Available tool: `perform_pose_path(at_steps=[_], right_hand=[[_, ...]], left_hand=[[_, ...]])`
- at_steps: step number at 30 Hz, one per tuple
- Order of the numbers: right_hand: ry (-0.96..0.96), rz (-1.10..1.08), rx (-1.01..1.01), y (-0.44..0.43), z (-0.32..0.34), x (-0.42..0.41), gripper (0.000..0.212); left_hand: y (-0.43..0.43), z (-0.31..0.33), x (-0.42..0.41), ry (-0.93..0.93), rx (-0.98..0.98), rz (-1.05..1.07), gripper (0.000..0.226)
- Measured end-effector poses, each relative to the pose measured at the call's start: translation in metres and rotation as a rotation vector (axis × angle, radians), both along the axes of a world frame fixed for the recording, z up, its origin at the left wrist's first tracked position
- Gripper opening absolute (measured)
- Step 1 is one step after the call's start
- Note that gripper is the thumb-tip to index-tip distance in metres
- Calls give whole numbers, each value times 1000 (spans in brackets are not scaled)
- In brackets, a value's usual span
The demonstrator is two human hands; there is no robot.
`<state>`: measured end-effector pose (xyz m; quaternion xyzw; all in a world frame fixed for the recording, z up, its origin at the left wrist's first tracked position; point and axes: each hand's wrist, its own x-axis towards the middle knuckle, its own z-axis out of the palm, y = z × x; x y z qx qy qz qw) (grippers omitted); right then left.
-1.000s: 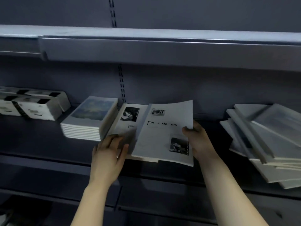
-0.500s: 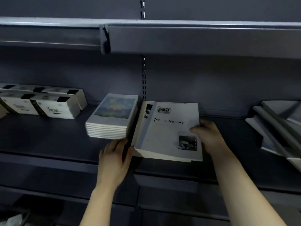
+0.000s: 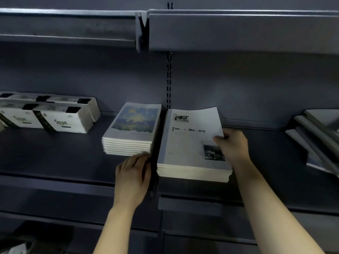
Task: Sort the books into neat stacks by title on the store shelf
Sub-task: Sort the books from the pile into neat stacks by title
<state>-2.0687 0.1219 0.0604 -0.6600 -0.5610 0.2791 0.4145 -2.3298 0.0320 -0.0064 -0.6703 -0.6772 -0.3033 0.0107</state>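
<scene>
R hand (image 3: 231,147) grips right edge of white stack (image 3: 189,143); L hand (image 3: 133,176) fingers loose, holds nothing, in front of blue stack (image 3: 132,129).

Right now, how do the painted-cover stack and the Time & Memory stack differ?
Cover: the painted-cover stack shows a blue-and-yellow painting; the Time & Memory stack is white with black title and two small photos. Footprint: the Time & Memory stack looks wider than the painted-cover stack. Edges: the painted-cover stack sits flush; the Time & Memory stack is stepped at its near right corner. Both lie flat on one shelf.
</scene>
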Motion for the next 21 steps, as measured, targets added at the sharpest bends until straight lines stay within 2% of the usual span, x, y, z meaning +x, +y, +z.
perform_pose_path(at_steps=[6,14,15,18,21], right_hand=[[-115,13,-44,7,0,-1,9],[-146,1,-18,5,-3,2,7],[-138,-10,-2,5,-5,2,9],[-136,-36,11,6,-6,0,31],[-138,-26,9,8,-5,1,38]], left_hand=[[2,-3,2,4,32,27,42],[2,-3,4,19,57,37,40],[1,-2,5,21,62,36,40],[1,-3,4,37,66,35,39],[2,-5,3,45,56,35,39]])
